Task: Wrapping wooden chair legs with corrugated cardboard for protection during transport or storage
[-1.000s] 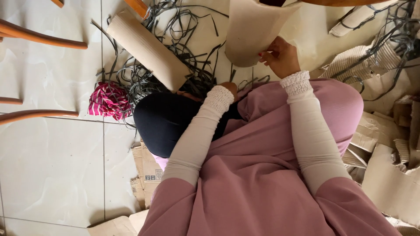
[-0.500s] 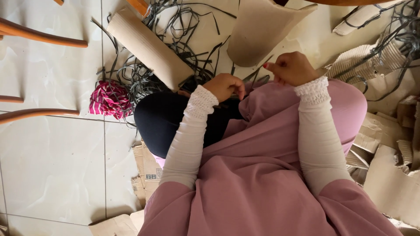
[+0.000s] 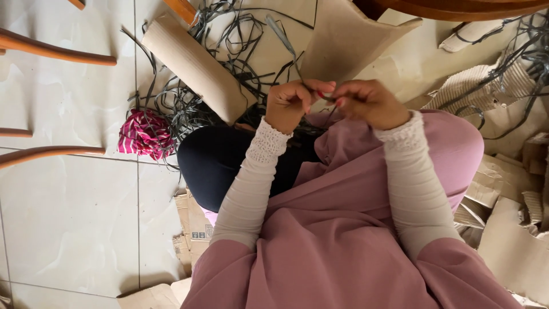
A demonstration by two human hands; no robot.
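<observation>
Both hands, left hand (image 3: pixel 289 106) and right hand (image 3: pixel 369 103), pinching thin grey flat strip (image 3: pixel 286 43) over lap, fingers narrow; bare tiled floor (image 3: pixel 74 217) at left.

1 head camera looks steeply down, close over the lap.

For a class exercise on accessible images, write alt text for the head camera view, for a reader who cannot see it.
Seen from above, a seated person's left hand and right hand meet over the lap, pinching a thin grey strip. On the tiled floor lie tangled dark strips, a rolled cardboard tube, torn cardboard pieces and a pink striped cloth bundle.
</observation>
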